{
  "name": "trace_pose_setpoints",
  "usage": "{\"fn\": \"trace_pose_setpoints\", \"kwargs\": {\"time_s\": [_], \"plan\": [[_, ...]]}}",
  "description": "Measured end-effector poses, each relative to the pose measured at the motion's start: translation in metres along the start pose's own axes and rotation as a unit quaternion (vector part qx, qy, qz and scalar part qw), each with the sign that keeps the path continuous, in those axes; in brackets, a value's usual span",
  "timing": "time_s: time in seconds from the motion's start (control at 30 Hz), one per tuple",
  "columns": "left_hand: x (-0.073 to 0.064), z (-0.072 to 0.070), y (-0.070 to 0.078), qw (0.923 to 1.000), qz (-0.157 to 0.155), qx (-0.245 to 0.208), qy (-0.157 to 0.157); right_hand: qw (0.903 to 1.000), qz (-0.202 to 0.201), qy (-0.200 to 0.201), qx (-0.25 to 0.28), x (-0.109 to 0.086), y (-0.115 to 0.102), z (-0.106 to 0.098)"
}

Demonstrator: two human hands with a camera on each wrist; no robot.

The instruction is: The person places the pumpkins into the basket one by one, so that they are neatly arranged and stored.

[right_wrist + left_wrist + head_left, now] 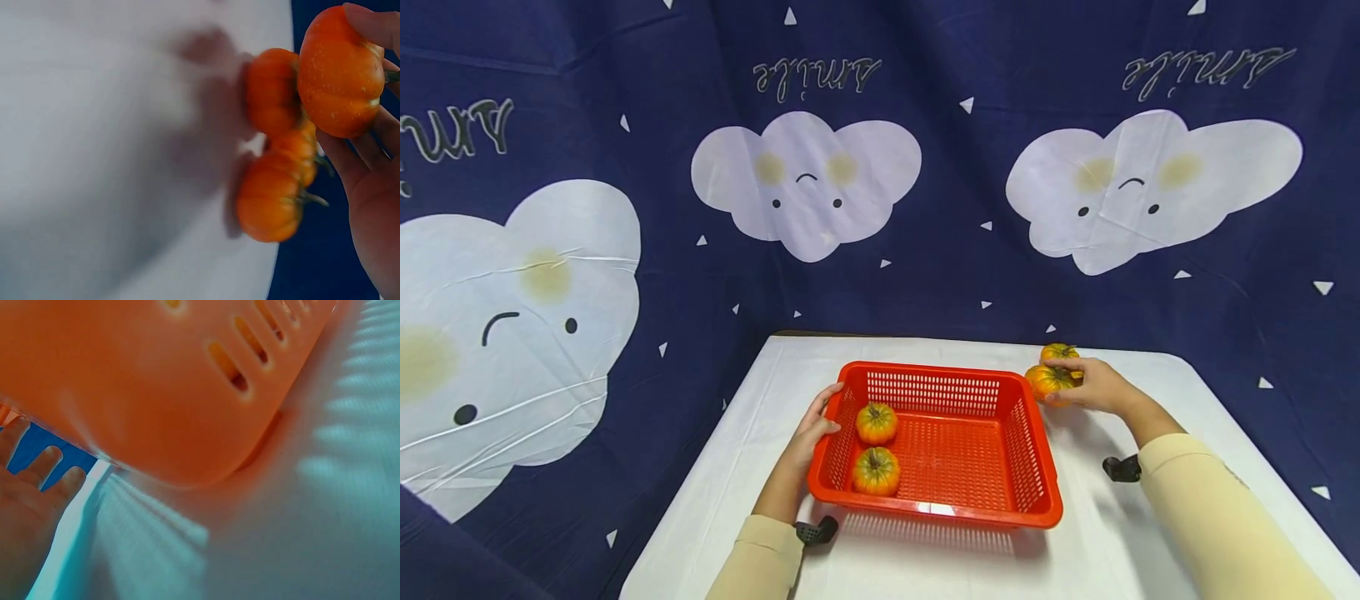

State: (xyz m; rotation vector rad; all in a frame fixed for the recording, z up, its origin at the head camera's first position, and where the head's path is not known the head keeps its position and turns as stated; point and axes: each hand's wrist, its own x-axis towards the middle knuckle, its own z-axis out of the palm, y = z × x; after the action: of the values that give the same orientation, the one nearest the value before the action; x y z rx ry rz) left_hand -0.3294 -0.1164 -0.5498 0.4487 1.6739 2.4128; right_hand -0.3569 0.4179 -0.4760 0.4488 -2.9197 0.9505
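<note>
My right hand (1093, 385) grips a small orange pumpkin (340, 75) beyond the right side of a red plastic basket (936, 508). Thumb and fingers hold the pumpkin from opposite sides, its stem towards the palm. In the right wrist view the held pumpkin stands out from a cluster of three more pumpkins (269, 200) on the table; the head view shows part of that group (1059, 352) behind it. My left hand (808, 425) rests at the basket's left rim, fingers mostly straight and spread. Inside the basket, two pumpkins (877, 423) (876, 472) sit along the left wall.
A white cloth covers the table (917, 567). Behind it and at both sides hangs a dark blue curtain (947, 292) with clouds and small triangles. Each wrist wears a small black device (1122, 469). The basket's slotted walls stand up all round.
</note>
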Motion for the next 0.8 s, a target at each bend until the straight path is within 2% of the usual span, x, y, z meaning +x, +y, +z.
{"fn": "trace_pose_setpoints", "kwargs": {"time_s": [0.17,0.4,0.57,0.8], "plan": [[0.000,0.001,0.000,1.0000,-0.004,-0.001,0.002,0.9999,0.015,-0.003,0.004,0.011,-0.012,-0.020],[-0.002,0.003,0.002,0.9999,-0.007,-0.004,0.006,0.9994,0.005,-0.020,0.029,0.039,-0.053,-0.028],[-0.002,0.004,0.002,0.9999,-0.010,-0.002,0.008,0.9975,-0.028,-0.031,0.057,0.065,-0.089,-0.020],[0.000,0.002,0.001,1.0000,0.000,-0.009,0.000,0.9865,-0.079,-0.069,0.126,0.094,-0.135,0.012]]}}
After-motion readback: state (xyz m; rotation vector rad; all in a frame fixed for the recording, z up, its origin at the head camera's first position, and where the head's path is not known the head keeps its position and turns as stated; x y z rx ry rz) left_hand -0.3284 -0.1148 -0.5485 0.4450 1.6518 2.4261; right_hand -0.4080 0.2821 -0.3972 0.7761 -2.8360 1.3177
